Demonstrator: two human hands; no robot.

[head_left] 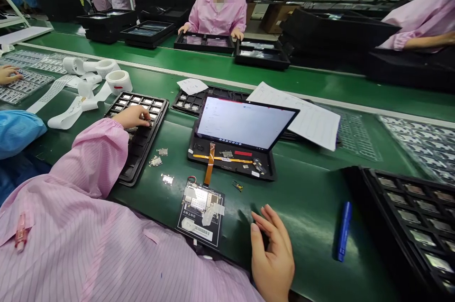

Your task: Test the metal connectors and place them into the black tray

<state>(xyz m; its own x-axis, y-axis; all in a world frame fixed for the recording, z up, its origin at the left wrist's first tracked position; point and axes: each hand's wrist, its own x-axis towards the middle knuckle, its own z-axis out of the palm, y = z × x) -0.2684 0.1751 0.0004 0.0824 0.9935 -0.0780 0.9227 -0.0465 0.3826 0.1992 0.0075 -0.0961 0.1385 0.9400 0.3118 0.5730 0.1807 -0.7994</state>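
Observation:
My left hand (132, 117) reaches over a black compartment tray (132, 179) with small silvery circuit boards in its pockets. Its fingers are bent together down at one pocket; whatever they pinch is hidden. My right hand (273, 257) is open near the table's front edge, palm turned inward, with nothing in it. Left of it lies a black panel with a circuit board (199, 214), tape strips and a barcode label. An orange ribbon cable (210, 164) joins that panel to a lit screen (245, 124), which leans up from a black base (232, 169).
Loose small boards (167, 179) lie beside the left tray. A blue marker (344, 232) and stacked black trays (373, 226) are at the right. Paper sheets (302, 117) lie behind the screen, white label rolls (119, 81) at the left. Co-workers sit across and at the left.

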